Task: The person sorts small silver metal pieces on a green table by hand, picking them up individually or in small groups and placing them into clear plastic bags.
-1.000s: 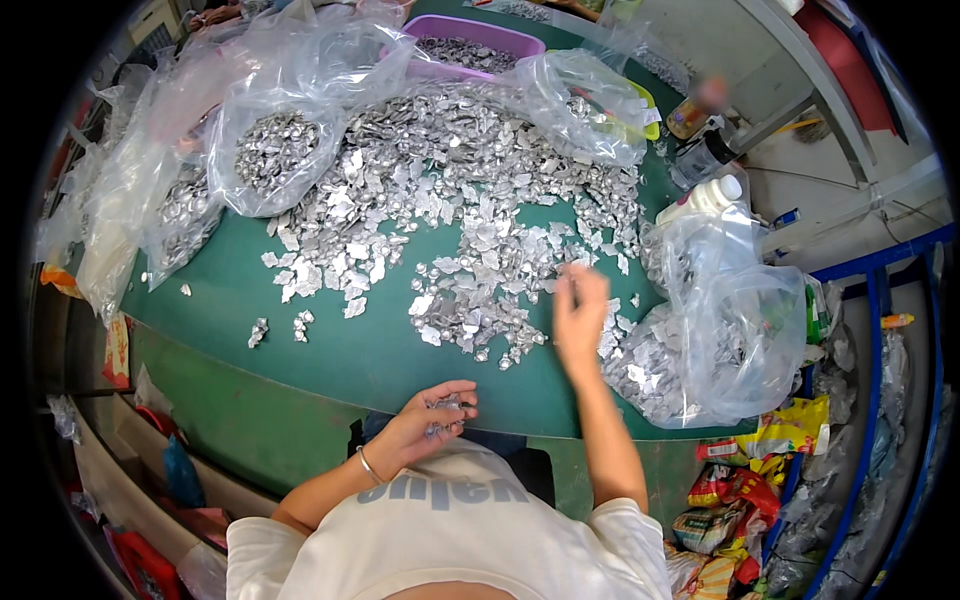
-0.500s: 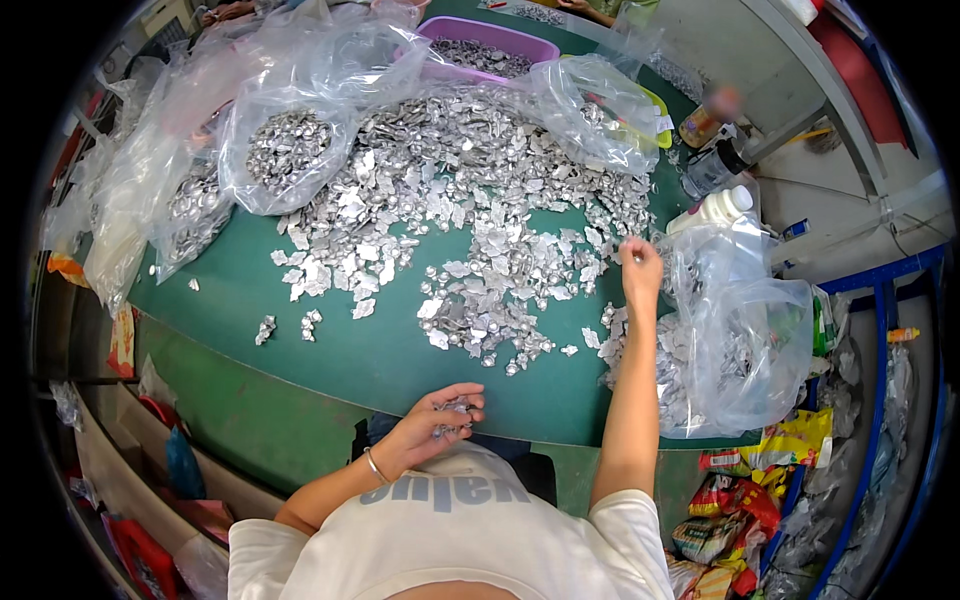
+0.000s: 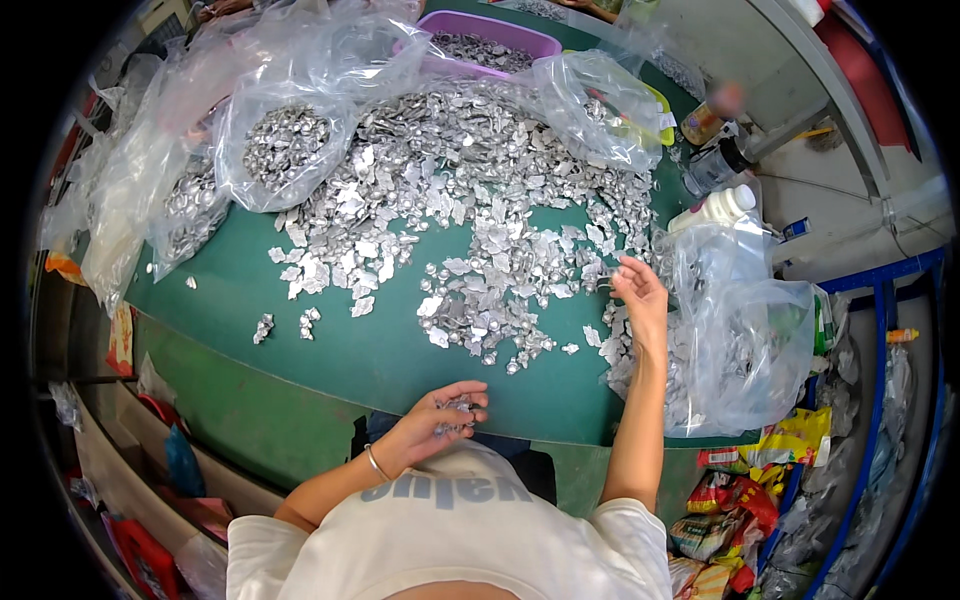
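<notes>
Close to my body, at the table's near edge, my left hand (image 3: 440, 425) is cupped around several small silver metal pieces (image 3: 456, 408). Over the right side of the table, my right hand (image 3: 642, 298) has its thumb and fingers apart, with nothing plainly held. A small blurred shiny piece (image 3: 604, 281) shows just left of its thumb. Beneath and beyond that hand spreads a large pile of flat, leaf-like silver metal pieces (image 3: 500, 250). A clear plastic bag (image 3: 755, 345) with more silver pieces lies to the right of my right forearm.
The green table (image 3: 330, 365) carries two loose pieces near its left front. Clear bags of pieces (image 3: 285, 150) stand at the far left. A purple tub (image 3: 545, 45) full of pieces sits at the back. White bottle (image 3: 725, 205), dark-lidded jar (image 3: 715, 168) and blue rack (image 3: 885, 340) are on the right.
My right hand has drawn back slightly toward me, and its pinched fingers have spread apart. My left hand stays in place, still holding the silver pieces.
</notes>
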Demonstrator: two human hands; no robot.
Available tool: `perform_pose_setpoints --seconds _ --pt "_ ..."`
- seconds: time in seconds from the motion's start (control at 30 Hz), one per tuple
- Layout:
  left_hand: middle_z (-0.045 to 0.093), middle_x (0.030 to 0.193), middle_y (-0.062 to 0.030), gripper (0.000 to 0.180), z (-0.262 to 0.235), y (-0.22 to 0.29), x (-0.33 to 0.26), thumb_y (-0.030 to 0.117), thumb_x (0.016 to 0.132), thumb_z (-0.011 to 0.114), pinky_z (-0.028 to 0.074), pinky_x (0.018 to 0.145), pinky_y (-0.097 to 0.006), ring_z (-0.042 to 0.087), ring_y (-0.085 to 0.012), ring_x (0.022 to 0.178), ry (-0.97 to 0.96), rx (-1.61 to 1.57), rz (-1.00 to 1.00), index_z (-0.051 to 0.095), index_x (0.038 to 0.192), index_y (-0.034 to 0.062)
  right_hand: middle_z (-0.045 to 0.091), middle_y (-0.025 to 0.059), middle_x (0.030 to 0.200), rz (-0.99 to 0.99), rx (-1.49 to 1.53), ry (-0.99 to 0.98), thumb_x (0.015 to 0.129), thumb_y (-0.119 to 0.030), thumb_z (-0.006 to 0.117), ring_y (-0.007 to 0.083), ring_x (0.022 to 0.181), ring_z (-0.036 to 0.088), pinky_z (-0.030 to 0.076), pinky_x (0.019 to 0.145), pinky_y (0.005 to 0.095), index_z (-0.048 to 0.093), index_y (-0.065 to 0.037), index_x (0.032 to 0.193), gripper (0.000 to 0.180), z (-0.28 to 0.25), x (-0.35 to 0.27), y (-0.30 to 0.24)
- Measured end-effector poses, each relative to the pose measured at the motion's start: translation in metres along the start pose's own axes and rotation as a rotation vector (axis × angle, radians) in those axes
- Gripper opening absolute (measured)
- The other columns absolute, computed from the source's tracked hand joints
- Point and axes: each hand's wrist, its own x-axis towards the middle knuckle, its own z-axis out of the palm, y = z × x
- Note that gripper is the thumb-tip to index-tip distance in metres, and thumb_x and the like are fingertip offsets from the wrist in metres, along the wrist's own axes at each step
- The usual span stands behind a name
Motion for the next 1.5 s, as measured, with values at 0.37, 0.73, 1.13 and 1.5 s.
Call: perform_pose_setpoints --seconds 0.37,0.73,1.13,1.5 --pt "0.056 0.109 -0.0031 0.045 0.006 0.003 -0.002 -0.007 0.082 0.058 0.048 0.068 -0.022 0.058 -0.013 0.093 0.013 0.036 -0.005 0.053 0.124 0.0067 0.064 0.0097 0.084 0.011 -0.402 -0.252 0.08 0.001 0.066 0.0164 0.07 0.061 0.05 0.065 0.0282 0.063 0.003 0.103 0.023 -0.001 0.001 -0.004" --pt "0.057 0.095 -0.0035 0.031 0.019 0.007 0.011 0.006 0.089 0.059 0.038 0.054 -0.019 0.051 -0.0071 0.078 0.059 0.114 0.056 0.055 0.12 0.0037 0.065 0.0111 0.098 0.268 0.325 -0.478 0.088 -0.002 0.059 0.02 0.09 0.066 0.053 0.08 0.0288 0.058 0.002 0.113 0.025 0.037 -0.036 -0.01" --pt "0.064 0.075 -0.0036 0.016 0.052 0.028 0.049 0.013 0.083 0.07 0.044 0.055 -0.024 0.056 -0.0085 0.066 0.294 1.056 0.698 0.067 0.089 -0.001 0.056 0.0051 0.11 -0.028 -0.065 -0.454 0.087 0.003 0.058 0.0102 0.09 0.057 0.047 0.077 0.0218 0.058 0.005 0.112 0.025 0.077 -0.097 -0.026" --pt "0.062 0.077 -0.0056 0.01 0.052 0.021 0.045 0.004 0.082 0.067 0.043 0.053 -0.025 0.056 -0.0127 0.06 0.376 0.903 0.939 0.065 0.09 -0.0027 0.052 0.0038 0.102 -0.031 0.129 -0.182 0.09 -0.001 0.058 0.0043 0.077 0.05 0.041 0.065 0.0177 0.059 0.005 0.108 0.019 0.101 -0.126 -0.014"
